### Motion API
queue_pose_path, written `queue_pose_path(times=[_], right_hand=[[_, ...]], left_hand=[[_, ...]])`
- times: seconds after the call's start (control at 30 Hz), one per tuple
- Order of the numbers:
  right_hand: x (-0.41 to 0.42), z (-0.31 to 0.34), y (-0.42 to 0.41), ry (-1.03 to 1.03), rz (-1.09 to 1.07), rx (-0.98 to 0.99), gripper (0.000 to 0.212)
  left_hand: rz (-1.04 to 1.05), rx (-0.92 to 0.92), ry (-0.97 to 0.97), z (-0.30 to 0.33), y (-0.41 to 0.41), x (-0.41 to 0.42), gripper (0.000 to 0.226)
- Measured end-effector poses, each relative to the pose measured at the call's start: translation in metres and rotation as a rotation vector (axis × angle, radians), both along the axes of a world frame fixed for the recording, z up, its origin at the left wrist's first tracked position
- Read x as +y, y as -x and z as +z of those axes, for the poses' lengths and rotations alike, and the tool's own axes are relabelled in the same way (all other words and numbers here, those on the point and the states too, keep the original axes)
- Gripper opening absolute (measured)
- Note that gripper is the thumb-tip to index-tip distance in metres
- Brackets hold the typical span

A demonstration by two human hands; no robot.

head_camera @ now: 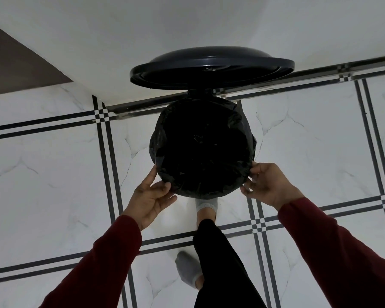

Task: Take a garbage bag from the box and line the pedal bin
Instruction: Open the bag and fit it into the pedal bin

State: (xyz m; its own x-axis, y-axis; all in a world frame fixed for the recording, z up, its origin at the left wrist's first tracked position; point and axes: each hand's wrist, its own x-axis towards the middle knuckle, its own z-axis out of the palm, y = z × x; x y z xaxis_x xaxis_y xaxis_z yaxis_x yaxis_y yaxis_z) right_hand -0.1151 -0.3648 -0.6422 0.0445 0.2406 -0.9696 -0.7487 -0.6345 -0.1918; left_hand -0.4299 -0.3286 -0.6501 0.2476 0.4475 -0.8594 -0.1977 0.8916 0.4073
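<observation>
A round pedal bin stands on the tiled floor with its dark lid (211, 65) raised against the wall. A black garbage bag (201, 147) lies inside the bin and is folded over its rim all round. My left hand (152, 195) touches the bag's edge at the near left of the rim, fingers fairly straight and thumb against the plastic. My right hand (266, 185) pinches the bag's folded edge at the near right of the rim. My foot (206, 210) in a grey sock is tucked under the bin's front, where the pedal itself is hidden.
The white wall (187, 23) runs close behind the bin, with a brown surface (16, 63) at the far left. White marble-look floor tiles (53, 165) with dark stripes surround the bin. My other socked foot (188, 270) stands further back.
</observation>
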Motion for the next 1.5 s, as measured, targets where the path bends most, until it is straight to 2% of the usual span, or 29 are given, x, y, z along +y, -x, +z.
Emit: queue_pose_path(times=[0.17,0.27,0.33,0.4,0.43,0.47,0.53,0.7,0.9,1.03,1.2,1.37,1.43,1.5], right_hand=[[-0.001,0.0,-0.003,-0.021,-0.003,0.042,0.049],[-0.001,0.001,-0.003,-0.056,-0.016,0.065,0.056],[-0.001,-0.001,-0.003,-0.047,-0.048,0.062,0.051],[0.0,-0.004,-0.003,-0.023,-0.112,0.065,0.036],[0.001,-0.005,-0.003,-0.003,-0.136,0.069,0.027],[0.001,-0.005,-0.003,0.009,-0.142,0.07,0.021],[0.002,-0.003,-0.002,0.018,-0.101,0.042,0.023],[0.009,-0.003,-0.001,0.039,-0.026,-0.002,0.026],[0.007,-0.006,-0.001,0.057,-0.038,0.011,0.007],[0.002,-0.002,0.001,-0.008,-0.089,0.026,0.017],[0.0,0.002,0.001,-0.044,-0.043,-0.005,0.012],[0.005,0.002,-0.005,0.015,0.008,-0.05,0.011],[0.006,0.002,-0.008,-0.011,0.038,-0.062,0.013],[0.005,0.001,-0.011,-0.03,0.051,-0.084,0.019]], left_hand=[[-0.03,-0.024,-0.056,-0.004,0.003,0.002,0.083],[-0.01,-0.047,-0.045,-0.005,0.007,0.002,0.079],[0.094,-0.092,0.017,-0.004,0.006,0.004,0.062],[0.217,-0.111,0.125,-0.003,0.003,0.007,0.034],[0.257,-0.098,0.17,-0.003,0.0,0.008,0.03],[0.282,-0.075,0.192,-0.005,-0.003,0.01,0.034],[0.32,-0.042,0.206,-0.009,-0.008,0.013,0.039],[0.366,-0.05,0.248,-0.013,-0.007,0.016,0.029],[0.4,-0.044,0.25,-0.014,-0.012,0.015,0.022],[0.42,-0.021,0.199,-0.02,-0.014,0.011,0.017],[0.355,-0.009,0.138,-0.021,-0.011,0.017,0.022],[0.282,0.1,0.052,-0.017,-0.011,0.017,0.045],[0.292,0.116,0.015,-0.017,-0.01,0.013,0.041],[0.347,0.113,0.023,-0.013,-0.01,0.011,0.026]])
